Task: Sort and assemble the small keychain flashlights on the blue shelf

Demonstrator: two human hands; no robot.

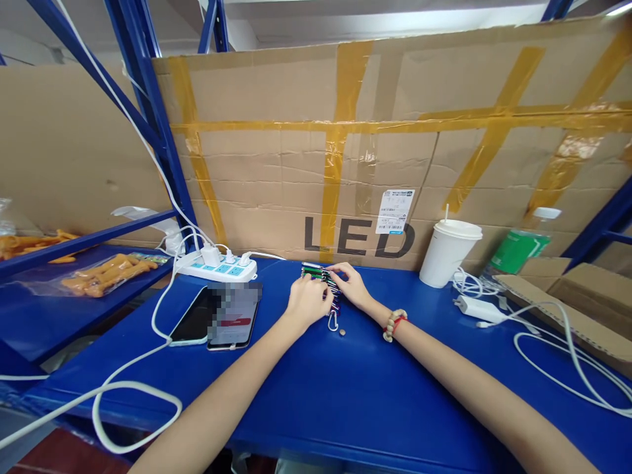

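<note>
A row of small shiny cylinders [311, 268], some green and some dark, lies on the blue table, partly covered by both hands. My left hand [307, 299] bends over the near left side of the row, fingers closed on it. Around the right ends of the cylinders curl the fingers of my right hand [349, 283], its thumb and index against them. A silver carabiner [333, 321] sticks out toward me below the row. Close to it rests a small round brownish piece [342, 332], apart from both hands.
Two phones [190, 319] and a white power strip [222, 266] with plugs and cables stand left. At right are a white cup [448, 253], a green-labelled bottle [521, 247], a charger [478, 308] with cable, and an open carton [573, 309]. Taped cardboard [266, 178] walls the back.
</note>
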